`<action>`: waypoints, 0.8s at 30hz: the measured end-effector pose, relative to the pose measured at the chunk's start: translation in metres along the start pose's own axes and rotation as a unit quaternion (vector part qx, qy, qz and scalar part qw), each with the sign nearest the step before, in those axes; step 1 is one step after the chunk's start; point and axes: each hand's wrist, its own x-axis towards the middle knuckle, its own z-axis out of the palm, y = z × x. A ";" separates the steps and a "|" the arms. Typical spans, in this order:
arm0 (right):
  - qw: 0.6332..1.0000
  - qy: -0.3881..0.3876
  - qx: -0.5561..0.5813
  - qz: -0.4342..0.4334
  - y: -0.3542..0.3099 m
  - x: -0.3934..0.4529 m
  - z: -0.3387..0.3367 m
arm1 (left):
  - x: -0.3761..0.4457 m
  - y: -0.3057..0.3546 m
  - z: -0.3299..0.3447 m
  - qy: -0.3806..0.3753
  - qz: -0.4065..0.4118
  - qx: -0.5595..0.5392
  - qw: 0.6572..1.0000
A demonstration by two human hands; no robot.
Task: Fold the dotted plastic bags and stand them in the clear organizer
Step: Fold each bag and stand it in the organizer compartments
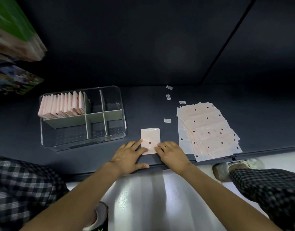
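Fingers (140, 144) of the left hand (128, 157) lay nearly straight, tips pressing the left edge of a folded dotted bag (150, 139); thumb stretched along the near edge of the surface (160, 104). Right hand (171, 154), ring on one finger, lay flat likewise, fingertips (157, 146) on the bag's lower right corner. Neither hand curled round anything.

Folded bag flat on the dark surface, close to its near edge, between the two hands. Bare surface lay beyond the bag, toward the back wall.

Left of the bag, apart from it: clear organizer (110, 140) with pale dividers. Its far-left compartment held a row of folded bags (63, 105) standing upright; other compartments showed nothing inside.

Right of the bag, near it: a fanned pile of unfolded dotted bags (208, 129), overhanging the near edge slightly. Small white labels (167, 120) were scattered between bag and pile, further back.

Checked trouser legs at both lower sides; floor below.
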 end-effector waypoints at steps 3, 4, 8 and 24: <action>1.000 0.008 0.023 0.010 -0.001 0.008 -0.012 | 0.001 0.002 -0.004 0.008 -0.034 -0.064 0.997; 0.999 0.011 0.047 0.022 -0.002 0.011 -0.017 | 0.001 0.002 -0.008 0.020 -0.040 -0.090 0.995; 0.974 0.028 0.196 0.112 -0.002 0.025 -0.047 | -0.004 -0.005 -0.032 0.096 -0.033 -0.166 0.981; 0.910 -0.116 0.367 0.154 -0.050 0.150 -0.122 | -0.061 -0.111 -0.153 0.079 -0.033 0.006 0.996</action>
